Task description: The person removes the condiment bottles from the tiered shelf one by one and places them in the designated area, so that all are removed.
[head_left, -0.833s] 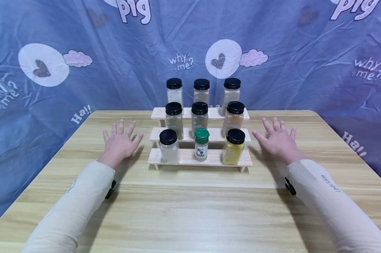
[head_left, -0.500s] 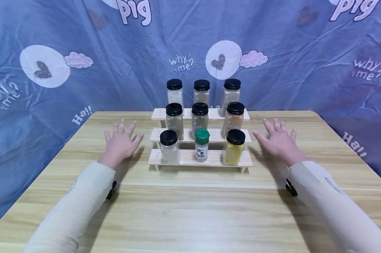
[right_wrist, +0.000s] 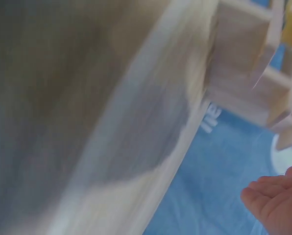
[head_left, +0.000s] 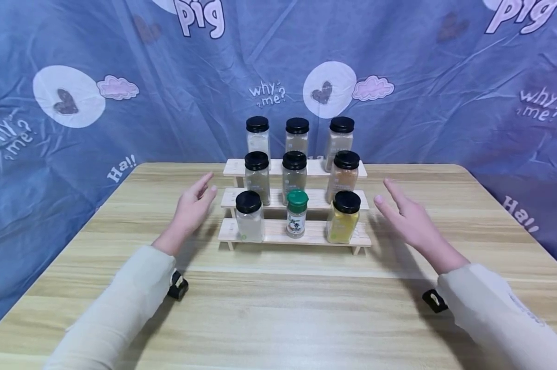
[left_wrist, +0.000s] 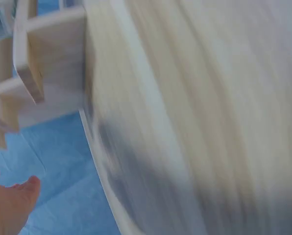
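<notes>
Tiered rack (head_left: 274, 230) — back jars (head_left: 297, 126) partly hidden behind the middle jars (head_left: 294, 179)

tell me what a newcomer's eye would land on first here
Probably the green-capped jar, midway along the front step of the wooden rack, since the other eight jars have black lids. Next might come the yellow-filled jar at that step's right end. The left hand and right hand flank the rack, their fingers touching no jar.
</notes>
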Demonstrator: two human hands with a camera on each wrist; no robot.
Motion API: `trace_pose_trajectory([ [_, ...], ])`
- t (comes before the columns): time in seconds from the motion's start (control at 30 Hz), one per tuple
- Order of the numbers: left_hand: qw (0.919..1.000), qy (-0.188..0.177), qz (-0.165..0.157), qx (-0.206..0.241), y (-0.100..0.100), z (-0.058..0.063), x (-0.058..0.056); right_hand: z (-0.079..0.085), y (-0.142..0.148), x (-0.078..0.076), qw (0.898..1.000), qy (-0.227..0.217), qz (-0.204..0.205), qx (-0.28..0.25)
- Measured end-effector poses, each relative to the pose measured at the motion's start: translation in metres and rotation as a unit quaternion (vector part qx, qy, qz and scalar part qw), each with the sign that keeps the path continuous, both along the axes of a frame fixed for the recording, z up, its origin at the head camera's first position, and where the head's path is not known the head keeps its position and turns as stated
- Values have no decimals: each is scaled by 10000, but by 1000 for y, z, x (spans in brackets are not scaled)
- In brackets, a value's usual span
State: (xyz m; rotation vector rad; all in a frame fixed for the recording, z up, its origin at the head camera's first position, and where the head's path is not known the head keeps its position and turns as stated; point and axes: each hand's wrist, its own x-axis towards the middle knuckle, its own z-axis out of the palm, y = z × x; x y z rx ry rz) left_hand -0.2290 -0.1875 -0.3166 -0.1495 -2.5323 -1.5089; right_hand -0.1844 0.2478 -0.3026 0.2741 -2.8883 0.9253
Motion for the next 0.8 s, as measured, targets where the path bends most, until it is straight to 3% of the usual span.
trace_pose_trajectory([
  [0.2, 9931, -306, -4, 1134, 15, -3, 3, 1, -15, 22, 9961, 309, 49, -829],
  [0.53, 9755, -767, 103, 2059, 22, -6, 5, -3, -40, 40, 9795, 733, 177, -1867],
  [0.8, 9471, -1079, 133, 3021, 29, -8, 7, -7, -59, 43, 9640, 305, 214, -2634],
])
